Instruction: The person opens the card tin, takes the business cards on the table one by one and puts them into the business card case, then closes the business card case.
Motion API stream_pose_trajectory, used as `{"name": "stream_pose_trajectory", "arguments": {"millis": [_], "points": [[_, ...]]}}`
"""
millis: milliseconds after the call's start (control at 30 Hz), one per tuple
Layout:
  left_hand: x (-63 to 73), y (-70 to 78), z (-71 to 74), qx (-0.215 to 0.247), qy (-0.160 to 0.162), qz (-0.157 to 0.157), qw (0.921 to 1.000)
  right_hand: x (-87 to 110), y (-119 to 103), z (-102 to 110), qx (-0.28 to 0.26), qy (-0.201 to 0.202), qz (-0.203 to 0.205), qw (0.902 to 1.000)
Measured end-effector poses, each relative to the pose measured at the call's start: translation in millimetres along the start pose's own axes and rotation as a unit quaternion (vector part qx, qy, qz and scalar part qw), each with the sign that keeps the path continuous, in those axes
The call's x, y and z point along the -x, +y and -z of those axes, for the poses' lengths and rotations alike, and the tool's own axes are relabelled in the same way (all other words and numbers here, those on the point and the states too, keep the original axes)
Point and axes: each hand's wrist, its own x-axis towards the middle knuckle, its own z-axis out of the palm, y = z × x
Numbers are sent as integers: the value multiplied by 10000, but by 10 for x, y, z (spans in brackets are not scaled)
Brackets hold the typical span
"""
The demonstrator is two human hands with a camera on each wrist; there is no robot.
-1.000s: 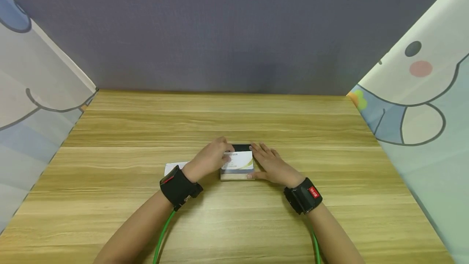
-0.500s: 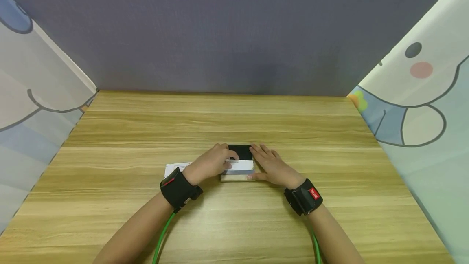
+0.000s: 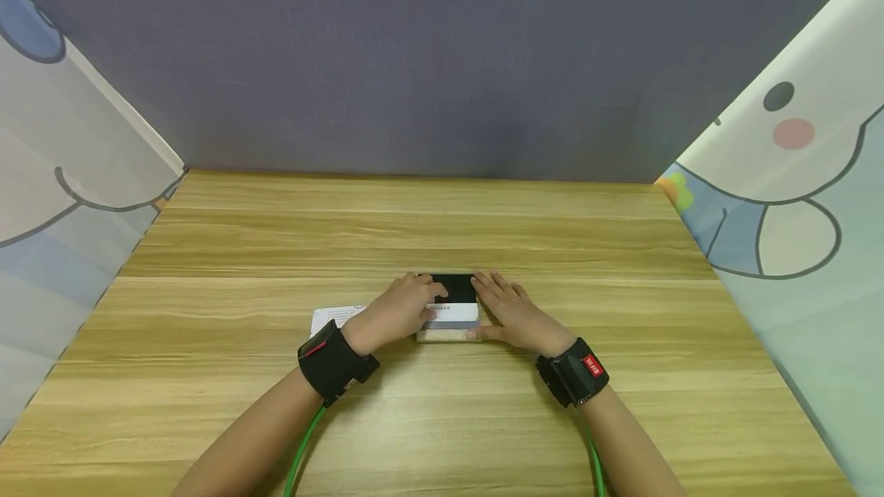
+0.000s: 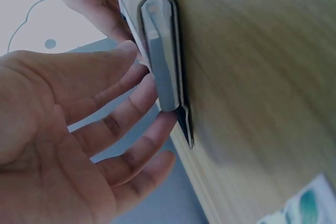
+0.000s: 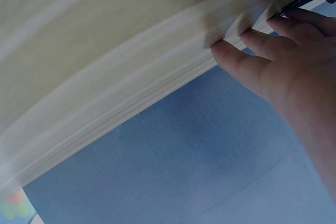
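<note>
A card case (image 3: pixel 452 336) lies on the table with its dark flap (image 3: pixel 459 287) folded back toward the far side. A white business card (image 3: pixel 456 313) sits partly in its near pocket. My left hand (image 3: pixel 397 309) is at the case's left end, pinching the card between thumb and bent index finger. In the left wrist view the other fingers (image 4: pixel 136 153) curve by the end of the case (image 4: pixel 163 56). My right hand (image 3: pixel 518 317) rests along the right side, fingers straight, the thumb at the near right corner; the right wrist view shows its fingertips (image 5: pixel 223 51) down on the table.
Another white printed card (image 3: pixel 334 317) lies on the wooden table (image 3: pixel 442 420), partly hidden behind my left wrist. A grey panel (image 3: pixel 414 60) stands along the far edge. Green cables (image 3: pixel 301 447) run from both black wrist bands.
The business card has slid toward me into the case pocket, baring more of the dark flap. My left thumb and index finger moved with it. The right hand stays put.
</note>
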Motion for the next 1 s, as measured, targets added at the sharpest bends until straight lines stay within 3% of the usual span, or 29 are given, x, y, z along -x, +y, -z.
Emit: {"name": "stream_pose_trajectory", "arguments": {"millis": [267, 467, 767, 1000], "points": [[191, -116, 136, -48, 496, -64, 9987, 3, 10, -5, -7, 18, 7, 10000], [409, -294, 231, -192, 686, 176, 9973, 13, 13, -1, 5, 12, 13, 10000], [764, -462, 379, -152, 217, 1044, 9942, 10, 16, -3, -57, 17, 35, 10000], [907, -567, 403, -204, 76, 1380, 9902, 3, 20, 0, 49, -1, 14, 10000]]}}
